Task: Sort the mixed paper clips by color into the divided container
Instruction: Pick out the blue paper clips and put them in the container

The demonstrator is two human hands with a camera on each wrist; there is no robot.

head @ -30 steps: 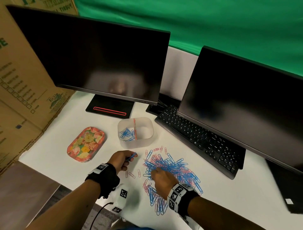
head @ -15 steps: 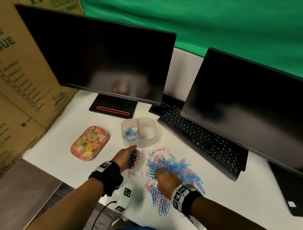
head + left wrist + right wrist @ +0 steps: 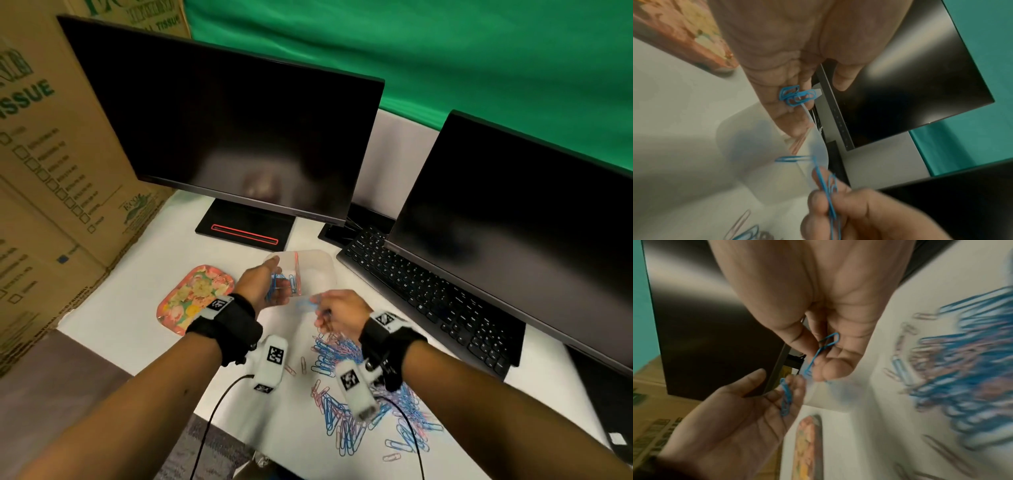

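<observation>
Paper clips, blue and pink mixed, lie in a big pile (image 3: 359,387) on the white desk (image 3: 137,308), close to the person. Past the pile stands the clear divided container (image 3: 318,270), with a pink wall (image 3: 297,270) down its middle. Some blue clips already lie in its left part. The right part looks empty, but it is blurry.

The left hand (image 3: 263,284) is up over the left part of the container. Its fingers are loosely spread, and a small bunch of blue clips (image 3: 795,96) rests on them, ready to drop.

The right hand (image 3: 337,308) is just beside it, near the container's front edge. Its thumb and fingers pinch a few more blue clips (image 3: 824,350), long ends pointing toward the left hand.

The left part lies just ahead and below both hands. The left hand is nearer, so it can likely tip its clips straight in.
</observation>
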